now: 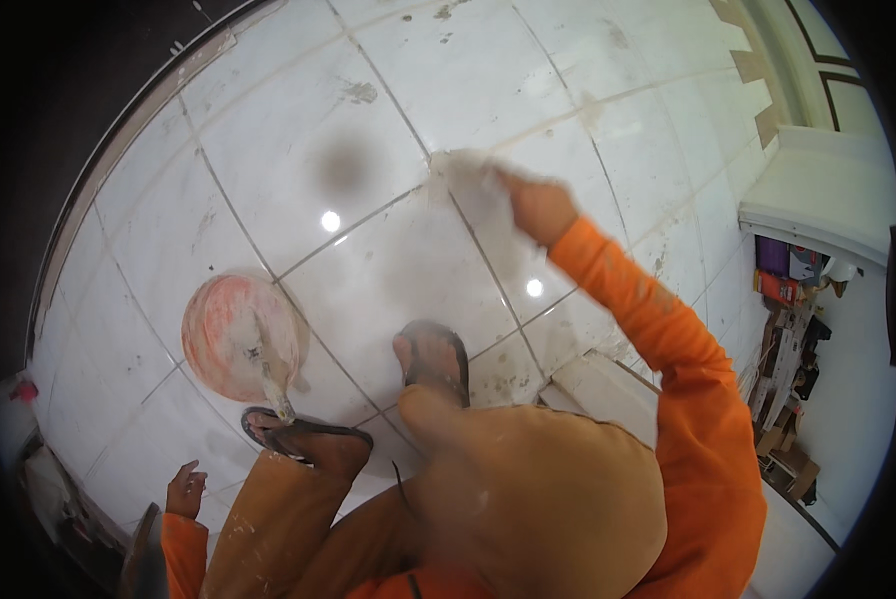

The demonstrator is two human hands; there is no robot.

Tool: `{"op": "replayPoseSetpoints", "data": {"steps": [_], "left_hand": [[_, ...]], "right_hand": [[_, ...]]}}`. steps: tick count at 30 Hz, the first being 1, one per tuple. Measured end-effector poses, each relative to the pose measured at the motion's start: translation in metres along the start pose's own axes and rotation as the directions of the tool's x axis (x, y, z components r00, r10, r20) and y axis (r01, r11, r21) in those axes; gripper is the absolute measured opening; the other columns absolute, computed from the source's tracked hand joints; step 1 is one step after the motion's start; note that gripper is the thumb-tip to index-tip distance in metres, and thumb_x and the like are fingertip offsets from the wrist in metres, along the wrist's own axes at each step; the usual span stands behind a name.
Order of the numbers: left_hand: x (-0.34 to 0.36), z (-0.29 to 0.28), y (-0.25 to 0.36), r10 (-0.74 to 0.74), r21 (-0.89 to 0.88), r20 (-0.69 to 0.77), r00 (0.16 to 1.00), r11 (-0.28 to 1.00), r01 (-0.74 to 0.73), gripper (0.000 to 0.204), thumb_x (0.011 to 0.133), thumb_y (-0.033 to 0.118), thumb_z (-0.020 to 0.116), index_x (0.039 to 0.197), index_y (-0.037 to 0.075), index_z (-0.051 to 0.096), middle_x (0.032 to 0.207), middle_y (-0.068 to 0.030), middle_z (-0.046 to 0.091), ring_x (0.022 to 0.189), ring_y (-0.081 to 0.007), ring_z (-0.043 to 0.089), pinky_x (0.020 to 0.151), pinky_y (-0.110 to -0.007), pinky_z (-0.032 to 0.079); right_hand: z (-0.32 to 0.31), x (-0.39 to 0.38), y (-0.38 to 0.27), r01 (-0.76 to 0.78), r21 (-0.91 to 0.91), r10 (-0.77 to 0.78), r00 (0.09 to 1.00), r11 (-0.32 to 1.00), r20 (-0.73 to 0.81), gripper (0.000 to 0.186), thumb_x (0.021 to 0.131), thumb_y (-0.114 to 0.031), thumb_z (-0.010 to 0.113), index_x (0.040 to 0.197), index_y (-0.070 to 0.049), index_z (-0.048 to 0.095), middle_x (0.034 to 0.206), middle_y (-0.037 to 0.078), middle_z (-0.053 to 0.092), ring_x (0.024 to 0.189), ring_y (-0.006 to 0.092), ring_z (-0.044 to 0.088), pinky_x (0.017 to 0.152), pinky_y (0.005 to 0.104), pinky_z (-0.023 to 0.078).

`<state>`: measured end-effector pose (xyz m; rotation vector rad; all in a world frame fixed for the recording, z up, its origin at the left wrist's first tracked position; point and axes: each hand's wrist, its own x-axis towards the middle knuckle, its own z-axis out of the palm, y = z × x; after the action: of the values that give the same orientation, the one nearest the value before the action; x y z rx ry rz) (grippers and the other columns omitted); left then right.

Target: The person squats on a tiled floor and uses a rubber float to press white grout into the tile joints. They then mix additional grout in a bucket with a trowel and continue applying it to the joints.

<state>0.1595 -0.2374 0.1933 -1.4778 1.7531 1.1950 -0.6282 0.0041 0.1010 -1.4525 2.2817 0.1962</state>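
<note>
My right hand (540,208), at the end of an outstretched orange sleeve, is closed on a pale grey, rag-like thing (473,180). Motion blurs that thing, so its exact kind is unclear; it is over the white floor tiles (388,255), by a joint crossing. Low on the left, my left hand (186,489) hangs beside my knee, fingers slightly bent and apart, holding nothing. A round reddish basin (208,329) smeared with whitish paste stands on the floor ahead of it. Inside leans a paste-covered tool (271,369), its end sticking out over the rim toward my foot.
My sandalled feet (436,354) are between the basin and my right arm. Grey smears (360,92) mark several tiles. A pale box-like block (603,394) lies near my right elbow. At the right, a white ledge (813,190) juts out above stacked boxes and clutter (793,369).
</note>
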Motion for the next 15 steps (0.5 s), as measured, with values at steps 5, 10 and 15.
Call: {"op": "replayPoseSetpoints", "data": {"steps": [5, 10, 15], "left_hand": [[0.009, -0.010, 0.006, 0.025, 0.072, -0.003, 1.000, 0.997, -0.024, 0.042, 0.100, 0.021, 0.062, 0.136, -0.001, 0.057, 0.097, -0.0136, 0.074, 0.084, -0.0182, 0.070, 0.077, -0.034, 0.058], [0.011, -0.017, 0.024, 0.043, 0.221, -0.003, 0.999, 0.974, -0.041, 0.040, 0.101, 0.019, 0.062, 0.135, 0.000, 0.057, 0.098, -0.0116, 0.074, 0.082, -0.0171, 0.068, 0.077, -0.034, 0.057], [0.020, -0.025, 0.045, 0.095, -0.053, -0.105, 0.990, 0.994, -0.101, 0.039, 0.102, 0.014, 0.059, 0.137, -0.001, 0.056, 0.099, -0.0128, 0.073, 0.085, -0.0170, 0.067, 0.080, -0.033, 0.056]], "right_hand": [[0.004, 0.062, 0.004, -0.177, 0.095, 0.189, 0.974, 0.980, -0.127, 0.034, 0.092, -0.014, 0.056, 0.126, -0.009, 0.057, 0.091, 0.016, 0.073, 0.084, 0.0384, 0.072, 0.070, 0.0499, 0.057], [0.044, 0.036, -0.175, 0.113, 0.192, -0.081, 0.982, 0.975, -0.171, 0.060, 0.088, -0.011, 0.055, 0.147, -0.008, 0.046, 0.098, 0.018, 0.071, 0.087, 0.0356, 0.070, 0.074, 0.0496, 0.056], [-0.023, 0.030, -0.159, 0.144, 0.418, -0.203, 0.974, 0.897, 0.100, 0.064, 0.086, -0.007, 0.056, 0.149, -0.013, 0.047, 0.111, 0.021, 0.069, 0.091, 0.0343, 0.070, 0.073, 0.0495, 0.056]]}}
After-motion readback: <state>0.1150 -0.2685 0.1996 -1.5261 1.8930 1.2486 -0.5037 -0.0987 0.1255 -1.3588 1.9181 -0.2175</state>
